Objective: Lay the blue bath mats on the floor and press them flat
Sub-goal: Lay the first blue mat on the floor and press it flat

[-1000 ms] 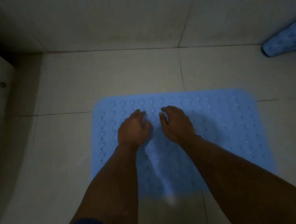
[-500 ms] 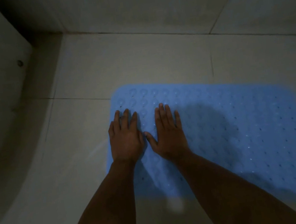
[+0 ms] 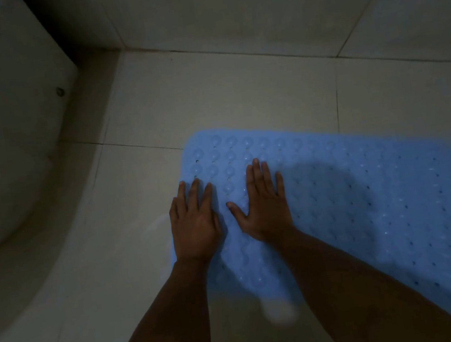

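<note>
Now that both palms have slid leftward, the left hand (image 3: 194,222) and right hand (image 3: 261,203) press, fingers straight, on the blue bath mat's (image 3: 369,202) left edge, flattening it.

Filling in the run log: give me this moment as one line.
left hand: flat, pressing mat's left edge | right hand: flat, pressing beside it | blue perforated rubber bath mat: spread on tiled floor

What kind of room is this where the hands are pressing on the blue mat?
Most likely a bathroom. The floor and wall are tiled, a blue bath mat with holes and bumps lies flat, and a curved white fixture, perhaps a toilet, stands at left.
</note>
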`<state>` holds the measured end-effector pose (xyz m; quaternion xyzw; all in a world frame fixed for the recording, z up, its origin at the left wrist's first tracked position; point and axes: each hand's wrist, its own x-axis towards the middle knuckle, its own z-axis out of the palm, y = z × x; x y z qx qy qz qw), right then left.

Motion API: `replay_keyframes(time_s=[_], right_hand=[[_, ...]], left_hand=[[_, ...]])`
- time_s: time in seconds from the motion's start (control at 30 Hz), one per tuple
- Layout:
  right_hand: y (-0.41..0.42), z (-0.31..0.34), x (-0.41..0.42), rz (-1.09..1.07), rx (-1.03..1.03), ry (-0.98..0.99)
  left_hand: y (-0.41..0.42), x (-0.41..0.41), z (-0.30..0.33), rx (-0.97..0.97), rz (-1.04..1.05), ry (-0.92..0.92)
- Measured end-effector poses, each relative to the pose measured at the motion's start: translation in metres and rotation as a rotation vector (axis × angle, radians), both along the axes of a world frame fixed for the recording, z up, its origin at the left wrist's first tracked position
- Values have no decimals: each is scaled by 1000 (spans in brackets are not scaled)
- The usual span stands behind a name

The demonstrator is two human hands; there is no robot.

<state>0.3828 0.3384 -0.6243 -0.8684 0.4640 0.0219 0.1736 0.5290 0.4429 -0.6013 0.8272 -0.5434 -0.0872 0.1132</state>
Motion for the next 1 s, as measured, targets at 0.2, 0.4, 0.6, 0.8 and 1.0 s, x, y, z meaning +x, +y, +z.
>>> replay_keyframes(time_s=[0.2, 0.4, 0.6, 0.8, 1.0], right_hand=[[-57, 69, 2, -189, 594, -249], [-88, 85, -12, -282, 434, -325], [-81, 39, -21, -222, 163, -378], [-78, 21, -28, -217, 41, -330], [-83, 29, -30, -235, 40, -327]], left_hand=[[2, 3, 50, 88, 16, -11], [-38, -13, 22, 119, -131, 42], [-67, -36, -38, 126, -271, -70], [-67, -37, -39, 124, -259, -90], [-68, -33, -38, 121, -255, -48]])
